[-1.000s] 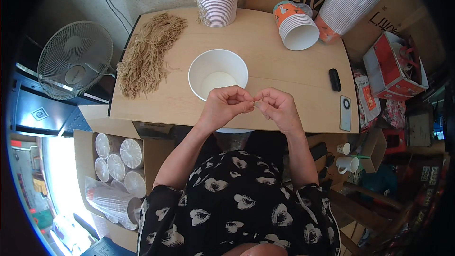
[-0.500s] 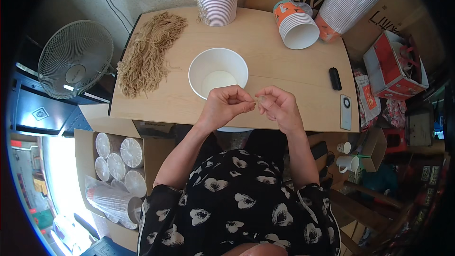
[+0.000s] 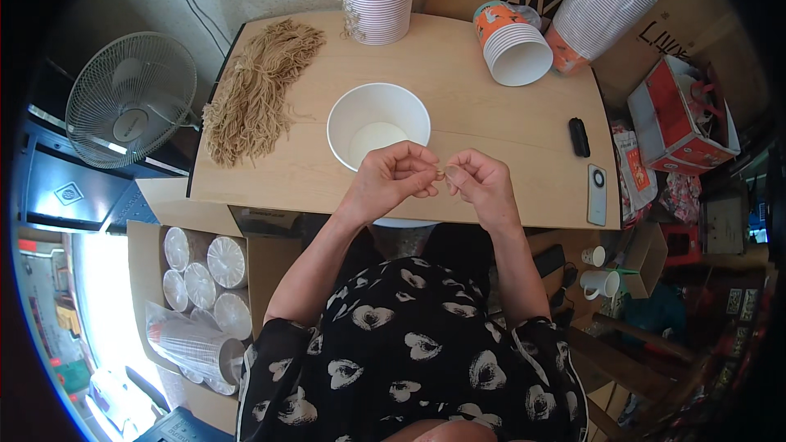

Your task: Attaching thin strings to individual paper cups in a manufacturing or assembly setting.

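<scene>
My left hand (image 3: 395, 176) and my right hand (image 3: 481, 184) meet fingertip to fingertip above the table's near edge. Both are closed in a pinch on a tiny tan piece (image 3: 440, 173) that looks like string; most of it is hidden by the fingers. Just beyond my left hand stands a white paper bucket (image 3: 378, 98), upright, its inside facing up. My left fingers overlap its near rim in the view. A loose bundle of tan strings (image 3: 258, 94) lies at the table's left side.
A tall stack of paper buckets (image 3: 377, 4) stands at the back, strands hanging down its left side. More stacked buckets (image 3: 520, 53) lie back right. A black object (image 3: 579, 137) and a phone (image 3: 598, 195) rest at the right edge. Left are a fan (image 3: 131, 98) and a carton (image 3: 260, 278) of wrapped stacks.
My fingertips have come closer together, and the right hand's fingers have curled in more. The bucket and string bundle stay in place; the whole view has shifted very slightly.
</scene>
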Action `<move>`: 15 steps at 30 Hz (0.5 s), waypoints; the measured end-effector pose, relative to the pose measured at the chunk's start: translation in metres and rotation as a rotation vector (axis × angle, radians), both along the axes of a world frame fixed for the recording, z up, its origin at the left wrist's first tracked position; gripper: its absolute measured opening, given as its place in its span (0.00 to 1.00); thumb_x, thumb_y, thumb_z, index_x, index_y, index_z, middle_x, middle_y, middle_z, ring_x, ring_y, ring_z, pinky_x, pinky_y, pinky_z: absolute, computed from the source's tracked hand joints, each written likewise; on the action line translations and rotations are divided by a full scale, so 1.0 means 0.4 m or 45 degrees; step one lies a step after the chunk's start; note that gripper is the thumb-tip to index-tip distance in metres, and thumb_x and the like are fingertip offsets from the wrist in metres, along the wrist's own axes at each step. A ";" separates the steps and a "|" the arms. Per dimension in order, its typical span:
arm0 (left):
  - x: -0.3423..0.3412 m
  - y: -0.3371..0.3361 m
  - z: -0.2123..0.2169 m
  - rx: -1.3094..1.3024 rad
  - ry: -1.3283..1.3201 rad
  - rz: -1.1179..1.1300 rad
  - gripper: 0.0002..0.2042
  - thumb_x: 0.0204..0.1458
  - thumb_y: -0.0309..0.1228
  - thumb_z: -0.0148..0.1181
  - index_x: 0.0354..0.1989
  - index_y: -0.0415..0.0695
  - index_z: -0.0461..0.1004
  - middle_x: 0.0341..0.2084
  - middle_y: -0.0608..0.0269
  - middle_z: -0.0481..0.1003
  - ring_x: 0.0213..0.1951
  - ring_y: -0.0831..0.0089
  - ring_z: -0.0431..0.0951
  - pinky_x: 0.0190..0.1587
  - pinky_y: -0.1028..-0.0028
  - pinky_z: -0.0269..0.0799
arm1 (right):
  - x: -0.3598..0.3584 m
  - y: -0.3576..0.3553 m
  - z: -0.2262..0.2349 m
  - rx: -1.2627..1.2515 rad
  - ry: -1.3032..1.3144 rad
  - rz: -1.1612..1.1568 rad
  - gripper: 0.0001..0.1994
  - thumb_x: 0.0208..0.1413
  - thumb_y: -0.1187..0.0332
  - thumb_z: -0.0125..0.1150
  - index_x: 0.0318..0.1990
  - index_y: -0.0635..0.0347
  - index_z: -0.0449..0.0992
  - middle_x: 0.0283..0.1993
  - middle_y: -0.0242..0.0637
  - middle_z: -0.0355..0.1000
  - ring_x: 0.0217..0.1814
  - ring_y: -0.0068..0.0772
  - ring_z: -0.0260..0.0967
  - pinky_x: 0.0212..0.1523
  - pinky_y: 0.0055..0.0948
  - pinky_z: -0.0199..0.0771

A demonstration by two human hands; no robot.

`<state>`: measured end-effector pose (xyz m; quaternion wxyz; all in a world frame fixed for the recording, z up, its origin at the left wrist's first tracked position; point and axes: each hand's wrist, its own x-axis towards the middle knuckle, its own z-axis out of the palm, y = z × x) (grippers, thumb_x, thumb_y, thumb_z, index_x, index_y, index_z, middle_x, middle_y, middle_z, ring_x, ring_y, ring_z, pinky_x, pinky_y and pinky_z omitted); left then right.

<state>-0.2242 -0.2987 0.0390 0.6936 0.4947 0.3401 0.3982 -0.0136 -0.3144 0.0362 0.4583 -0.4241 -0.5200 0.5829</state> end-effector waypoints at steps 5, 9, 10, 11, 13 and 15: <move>-0.006 0.000 0.009 0.020 0.002 -0.036 0.15 0.61 0.19 0.56 0.56 0.34 0.71 0.39 0.57 0.82 0.35 0.77 0.83 0.40 0.78 0.82 | -0.002 0.002 0.005 -0.078 0.083 -0.021 0.06 0.66 0.69 0.61 0.41 0.62 0.76 0.27 0.25 0.71 0.21 0.07 0.54 0.21 0.13 0.47; -0.006 -0.001 0.014 0.010 -0.003 -0.031 0.17 0.60 0.18 0.56 0.58 0.34 0.69 0.40 0.57 0.82 0.33 0.79 0.81 0.39 0.77 0.82 | 0.000 0.005 -0.003 -0.065 0.069 -0.047 0.06 0.66 0.68 0.61 0.42 0.62 0.76 0.27 0.25 0.71 0.22 0.08 0.55 0.21 0.13 0.47; -0.005 -0.001 0.015 0.026 0.009 -0.028 0.18 0.60 0.18 0.56 0.59 0.34 0.69 0.41 0.57 0.82 0.32 0.80 0.81 0.39 0.77 0.82 | 0.000 0.003 -0.002 -0.056 0.065 -0.058 0.06 0.66 0.68 0.61 0.41 0.62 0.76 0.27 0.26 0.71 0.22 0.08 0.56 0.21 0.13 0.48; -0.003 -0.001 0.018 0.028 0.008 -0.029 0.18 0.60 0.18 0.56 0.59 0.34 0.69 0.41 0.57 0.82 0.32 0.80 0.81 0.39 0.77 0.82 | 0.001 0.002 -0.001 -0.046 0.061 -0.069 0.06 0.66 0.68 0.61 0.40 0.62 0.76 0.27 0.26 0.71 0.22 0.09 0.56 0.21 0.13 0.48; -0.002 -0.004 0.024 0.039 0.054 -0.022 0.19 0.59 0.17 0.55 0.60 0.33 0.69 0.42 0.57 0.82 0.32 0.80 0.80 0.39 0.78 0.81 | 0.016 0.000 -0.008 -0.027 0.019 -0.060 0.05 0.64 0.70 0.62 0.40 0.62 0.76 0.28 0.25 0.71 0.23 0.08 0.57 0.22 0.13 0.50; -0.001 -0.008 0.019 0.087 0.059 -0.005 0.18 0.58 0.18 0.58 0.57 0.34 0.72 0.40 0.59 0.83 0.32 0.81 0.80 0.37 0.79 0.80 | 0.035 -0.007 -0.004 -0.005 -0.023 -0.042 0.04 0.63 0.72 0.63 0.39 0.63 0.76 0.28 0.24 0.71 0.24 0.08 0.59 0.23 0.13 0.52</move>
